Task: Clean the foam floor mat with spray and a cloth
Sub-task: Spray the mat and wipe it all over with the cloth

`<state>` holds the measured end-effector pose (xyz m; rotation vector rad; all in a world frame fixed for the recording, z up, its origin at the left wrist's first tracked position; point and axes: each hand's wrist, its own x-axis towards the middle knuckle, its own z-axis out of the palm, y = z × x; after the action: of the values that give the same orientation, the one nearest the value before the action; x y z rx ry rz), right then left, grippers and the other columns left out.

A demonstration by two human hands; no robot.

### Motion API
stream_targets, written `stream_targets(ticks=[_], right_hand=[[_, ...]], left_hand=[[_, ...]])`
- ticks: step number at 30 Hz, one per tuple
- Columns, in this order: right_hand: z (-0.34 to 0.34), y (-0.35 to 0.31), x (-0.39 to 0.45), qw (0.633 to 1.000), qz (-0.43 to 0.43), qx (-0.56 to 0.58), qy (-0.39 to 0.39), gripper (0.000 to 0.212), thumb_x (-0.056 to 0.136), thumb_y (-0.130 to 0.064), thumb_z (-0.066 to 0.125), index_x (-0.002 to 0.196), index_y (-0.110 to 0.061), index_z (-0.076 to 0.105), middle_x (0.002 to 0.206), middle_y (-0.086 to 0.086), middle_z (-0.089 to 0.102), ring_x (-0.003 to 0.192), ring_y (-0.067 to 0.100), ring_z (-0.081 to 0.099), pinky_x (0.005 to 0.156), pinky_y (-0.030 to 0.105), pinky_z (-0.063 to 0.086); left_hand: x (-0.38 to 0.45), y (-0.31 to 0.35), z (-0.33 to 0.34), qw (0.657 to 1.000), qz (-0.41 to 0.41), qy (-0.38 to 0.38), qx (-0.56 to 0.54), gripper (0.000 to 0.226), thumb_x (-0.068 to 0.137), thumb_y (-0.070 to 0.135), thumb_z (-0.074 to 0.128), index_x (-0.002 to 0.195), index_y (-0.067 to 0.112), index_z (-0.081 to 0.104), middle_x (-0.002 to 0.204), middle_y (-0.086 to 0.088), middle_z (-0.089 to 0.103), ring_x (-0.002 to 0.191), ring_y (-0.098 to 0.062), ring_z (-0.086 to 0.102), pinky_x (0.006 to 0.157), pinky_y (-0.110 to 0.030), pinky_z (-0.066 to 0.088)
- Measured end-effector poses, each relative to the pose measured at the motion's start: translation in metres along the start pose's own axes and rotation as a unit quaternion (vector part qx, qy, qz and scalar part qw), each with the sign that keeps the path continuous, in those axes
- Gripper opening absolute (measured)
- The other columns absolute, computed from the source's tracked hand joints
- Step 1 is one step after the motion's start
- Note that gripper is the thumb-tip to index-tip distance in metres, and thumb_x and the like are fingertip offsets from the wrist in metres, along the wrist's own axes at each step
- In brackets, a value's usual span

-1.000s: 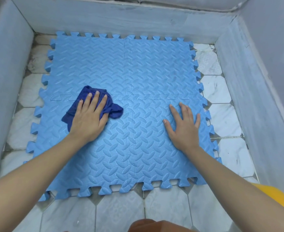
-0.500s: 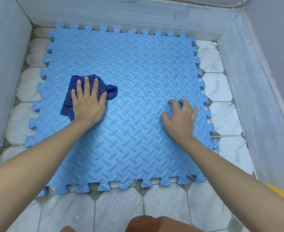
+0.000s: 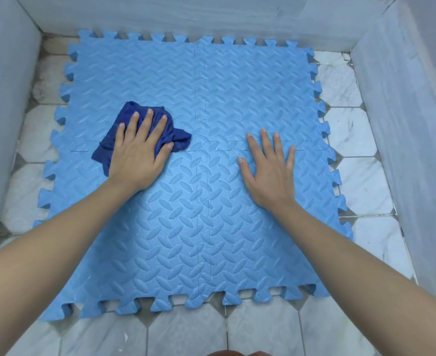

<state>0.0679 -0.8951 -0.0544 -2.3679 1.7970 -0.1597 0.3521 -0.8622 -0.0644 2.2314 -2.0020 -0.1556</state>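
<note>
A light blue foam floor mat (image 3: 211, 240) made of interlocking tiles with an embossed pattern lies on the tiled floor. A dark blue cloth (image 3: 132, 111) sits bunched on the mat's left half. My left hand (image 3: 139, 152) presses flat on the cloth with straight, spread fingers. My right hand (image 3: 270, 170) lies flat on the bare mat right of the centre seam, fingers spread, holding nothing. No spray bottle is in view.
White marble-look floor tiles (image 3: 360, 176) show around the mat on the left, right and near side. Grey walls (image 3: 404, 104) close in the space on the left, back and right.
My left hand has slid the cloth across the left half of the mat. My right hand, fingers curled half a second ago, has flattened and shifted slightly toward the centre.
</note>
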Motion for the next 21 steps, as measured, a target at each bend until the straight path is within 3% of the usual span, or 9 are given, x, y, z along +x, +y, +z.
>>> stream_targets(ticks=[5,12,15,18,21], right_hand=[[-0.001,0.000,0.002,1.000,0.000,-0.003,-0.003,0.061,0.098,-0.058,0.024,0.153,-0.032,0.022,0.164,-0.001,0.013,0.152,0.022,0.002,0.120,0.056,-0.001],[-0.006,-0.003,0.000,0.999,-0.001,-0.012,-0.037,0.062,0.099,-0.058,0.020,0.155,-0.032,0.015,0.164,-0.002,0.007,0.151,0.023,-0.002,0.119,0.057,-0.004],[-0.010,-0.002,0.001,0.997,-0.003,-0.018,-0.074,0.063,0.099,-0.059,0.018,0.155,-0.032,0.008,0.165,-0.002,0.000,0.151,0.023,-0.007,0.118,0.057,-0.006],[-0.019,-0.002,0.007,0.993,0.000,-0.024,-0.117,0.065,0.098,-0.061,0.015,0.155,-0.034,0.000,0.164,-0.004,-0.009,0.150,0.021,-0.013,0.118,0.055,-0.010],[-0.044,-0.004,0.020,0.977,0.017,-0.015,-0.212,0.069,0.097,-0.063,0.024,0.155,-0.035,-0.002,0.163,-0.006,-0.013,0.150,0.020,-0.014,0.119,0.055,-0.007]], left_hand=[[0.002,0.001,-0.004,1.000,-0.005,-0.008,0.001,0.064,0.094,0.056,0.018,0.151,0.028,0.019,0.159,-0.003,0.017,0.146,-0.028,0.010,0.116,-0.048,0.005],[-0.002,0.000,-0.011,0.997,-0.002,-0.076,0.001,0.068,0.093,0.063,0.011,0.152,0.029,0.006,0.161,-0.001,0.002,0.147,-0.025,-0.002,0.118,-0.047,0.001],[-0.013,0.001,-0.018,0.996,0.005,-0.094,0.008,0.069,0.093,0.062,0.016,0.152,0.029,0.001,0.161,0.000,-0.003,0.147,-0.025,-0.005,0.118,-0.045,0.000],[-0.020,0.001,-0.025,0.992,0.016,-0.126,0.021,0.075,0.088,0.068,0.008,0.151,0.031,-0.006,0.160,0.001,-0.011,0.146,-0.022,-0.011,0.118,-0.043,-0.003],[-0.011,0.004,-0.048,0.975,0.008,-0.221,0.021,0.083,0.082,0.075,0.009,0.149,0.033,-0.013,0.158,0.003,-0.019,0.145,-0.021,-0.016,0.117,-0.042,-0.006]])
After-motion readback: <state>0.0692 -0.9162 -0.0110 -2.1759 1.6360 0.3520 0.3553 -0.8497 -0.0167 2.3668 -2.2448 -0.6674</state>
